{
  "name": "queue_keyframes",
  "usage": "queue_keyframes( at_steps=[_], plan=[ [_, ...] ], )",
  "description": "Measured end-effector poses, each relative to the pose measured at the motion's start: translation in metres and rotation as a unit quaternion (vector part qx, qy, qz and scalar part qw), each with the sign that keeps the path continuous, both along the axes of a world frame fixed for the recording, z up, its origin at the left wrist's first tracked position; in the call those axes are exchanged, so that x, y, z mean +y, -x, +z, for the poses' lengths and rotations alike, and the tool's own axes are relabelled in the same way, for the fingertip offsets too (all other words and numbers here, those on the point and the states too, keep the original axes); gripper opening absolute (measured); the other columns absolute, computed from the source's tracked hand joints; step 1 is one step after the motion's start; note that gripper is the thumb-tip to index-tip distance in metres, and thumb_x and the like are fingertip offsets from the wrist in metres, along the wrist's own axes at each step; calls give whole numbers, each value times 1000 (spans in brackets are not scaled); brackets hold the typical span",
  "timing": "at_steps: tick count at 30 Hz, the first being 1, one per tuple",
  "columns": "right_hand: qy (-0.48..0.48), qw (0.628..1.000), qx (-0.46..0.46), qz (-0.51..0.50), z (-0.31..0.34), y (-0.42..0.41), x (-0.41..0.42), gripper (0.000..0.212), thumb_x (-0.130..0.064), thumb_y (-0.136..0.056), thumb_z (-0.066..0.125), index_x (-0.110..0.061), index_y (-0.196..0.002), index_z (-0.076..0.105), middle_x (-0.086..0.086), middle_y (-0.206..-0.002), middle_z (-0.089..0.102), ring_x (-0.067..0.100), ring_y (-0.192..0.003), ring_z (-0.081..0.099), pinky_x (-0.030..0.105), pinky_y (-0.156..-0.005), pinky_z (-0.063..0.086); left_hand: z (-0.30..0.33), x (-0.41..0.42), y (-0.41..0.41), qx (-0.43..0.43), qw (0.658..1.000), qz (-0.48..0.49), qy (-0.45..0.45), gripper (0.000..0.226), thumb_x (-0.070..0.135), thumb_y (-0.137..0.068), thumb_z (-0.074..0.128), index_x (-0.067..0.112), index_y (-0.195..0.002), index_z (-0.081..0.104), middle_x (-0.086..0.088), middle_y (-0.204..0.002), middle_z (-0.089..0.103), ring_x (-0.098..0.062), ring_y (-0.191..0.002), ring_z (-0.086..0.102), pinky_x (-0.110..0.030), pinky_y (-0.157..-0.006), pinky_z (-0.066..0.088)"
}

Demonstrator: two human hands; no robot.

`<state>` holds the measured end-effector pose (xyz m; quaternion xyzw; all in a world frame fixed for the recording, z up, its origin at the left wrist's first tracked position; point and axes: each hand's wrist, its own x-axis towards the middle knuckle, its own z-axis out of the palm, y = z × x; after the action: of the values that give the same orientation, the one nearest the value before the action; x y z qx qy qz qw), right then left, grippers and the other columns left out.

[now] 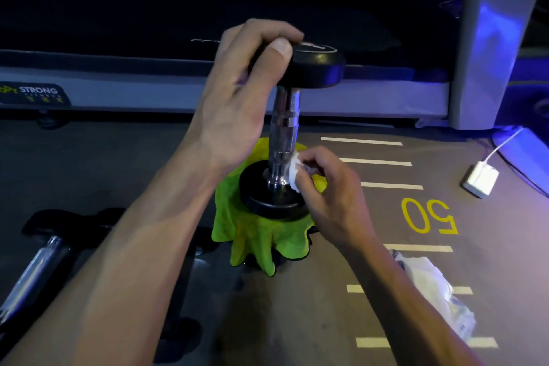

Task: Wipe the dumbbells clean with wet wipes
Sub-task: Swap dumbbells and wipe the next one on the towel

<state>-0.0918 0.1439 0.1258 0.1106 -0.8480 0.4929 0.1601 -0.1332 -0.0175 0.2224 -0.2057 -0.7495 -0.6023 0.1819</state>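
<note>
Two hands work on one dumbbell (285,128) that stands upright on its lower black head, which rests on a bright green cloth (252,235) spread on the grey floor (118,163). The left hand (237,92) is curled over the upper head, thumb and fingers clamped on its rim, steadying the weight. Below and to the right of it, the right hand (323,187) pinches a small folded white wet wipe (294,175) between its fingertips and presses it against the base of the chrome handle, just where the shaft meets the lower head. Beneath the left forearm, well to the left of the hands, a second dumbbell (38,264) lies on its side on the floor, its chrome bar catching the light. Under the right forearm, near the wrist side, a crumpled white pack of wipes (436,291) lies on the floor over white painted stripes, with a yellow "50" marked nearby. Farther right of the right hand sits a white charger (481,180) with its cable. Beyond both hands runs a treadmill (148,38) with a dark belt.
</note>
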Motion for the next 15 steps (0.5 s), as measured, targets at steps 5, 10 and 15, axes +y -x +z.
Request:
queue_keyframes(
  at_steps=[5,10,15],
  plan=[
    [-69,993,73,-59,6,-13,-4,19,-3,-84,76,-19,-80,66,-18,-79,59,-12,-78,55,2,-71,36,-4,-2,5,47,999,10,21,18,40,-106,46,40,-118,60,13,-120,57,-16,-126,57,-27,-107,45],
    [-122,984,120,-56,12,-14,-21,10,-14,-87,73,-20,-83,66,-14,-85,61,7,-78,56,8,-70,36,-5,-4,7,44,999,5,21,17,39,-107,48,39,-118,61,1,-125,58,-13,-122,58,-24,-105,45],
    [107,987,32,-116,38,9,-13,13,-17,-101,61,-15,-89,63,-6,-80,69,7,-74,64,30,-72,53,-8,-10,12,42,999,21,17,17,37,-108,47,37,-117,61,-9,-124,62,-9,-115,57,-22,-101,41]
  ],
)
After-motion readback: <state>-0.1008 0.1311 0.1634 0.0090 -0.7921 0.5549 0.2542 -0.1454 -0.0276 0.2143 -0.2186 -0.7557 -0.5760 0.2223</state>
